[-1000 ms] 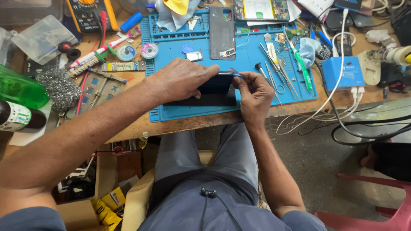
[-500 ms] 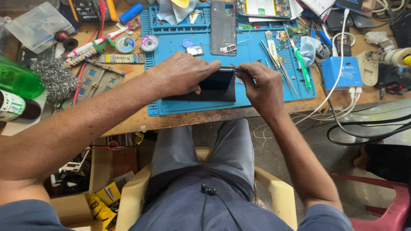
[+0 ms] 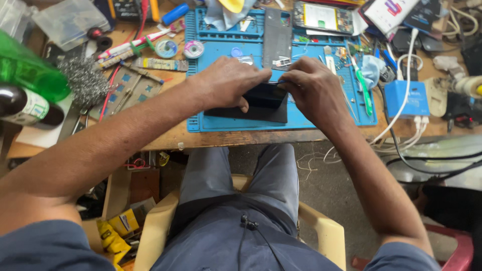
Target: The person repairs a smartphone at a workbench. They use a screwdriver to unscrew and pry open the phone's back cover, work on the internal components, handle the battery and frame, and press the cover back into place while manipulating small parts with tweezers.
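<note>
Your left hand (image 3: 228, 83) lies flat over the dark phone (image 3: 266, 95), fingers together pressing it down; your right hand (image 3: 311, 90) pinches its right end, fingers clamped on the edge. The phone lies on the blue mat (image 3: 311, 118) on the table (image 3: 165, 135), long axis left to right. The mat's top tray slots (image 3: 226, 31) hold small parts. Since half a second ago, your hands have closed nearer together.

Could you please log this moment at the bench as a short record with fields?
Left hand: pressing on a black phone
Right hand: at the phone's right end
Surface: blue mat on a wooden table
Left of mat: green bottle, steel wool
Right of mat: blue box with white cables
</note>
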Demonstrator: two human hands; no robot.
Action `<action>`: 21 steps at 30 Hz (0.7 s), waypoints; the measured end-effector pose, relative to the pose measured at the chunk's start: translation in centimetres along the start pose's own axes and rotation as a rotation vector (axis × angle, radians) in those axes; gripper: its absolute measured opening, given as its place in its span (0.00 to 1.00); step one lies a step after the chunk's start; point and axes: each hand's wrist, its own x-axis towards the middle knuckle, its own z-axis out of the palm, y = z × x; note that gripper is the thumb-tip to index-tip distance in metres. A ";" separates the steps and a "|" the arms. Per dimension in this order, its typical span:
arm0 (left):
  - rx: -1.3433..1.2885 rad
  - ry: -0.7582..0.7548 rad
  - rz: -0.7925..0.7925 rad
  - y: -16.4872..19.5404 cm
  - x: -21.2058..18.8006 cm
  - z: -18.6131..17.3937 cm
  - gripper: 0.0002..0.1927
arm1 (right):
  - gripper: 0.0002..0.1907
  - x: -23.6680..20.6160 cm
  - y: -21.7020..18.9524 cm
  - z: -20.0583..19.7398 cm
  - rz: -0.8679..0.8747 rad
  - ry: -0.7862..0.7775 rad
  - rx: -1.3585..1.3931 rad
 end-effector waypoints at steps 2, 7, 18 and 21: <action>-0.131 0.147 -0.022 -1.0 -1.6 0.1 0.40 | 0.04 -0.1 0.0 0.2 0.055 -0.014 0.027; -0.706 0.312 -0.416 -2.3 -6.1 2.1 0.21 | 0.04 -0.1 0.5 0.7 0.089 -0.015 0.011; -0.947 0.445 -0.407 -1.0 -7.1 5.0 0.13 | 0.04 1.0 -0.8 2.0 0.002 -0.015 -0.051; -1.004 0.455 -0.370 -0.8 -7.2 4.8 0.12 | 0.03 1.7 -1.7 2.6 -0.001 -0.056 -0.062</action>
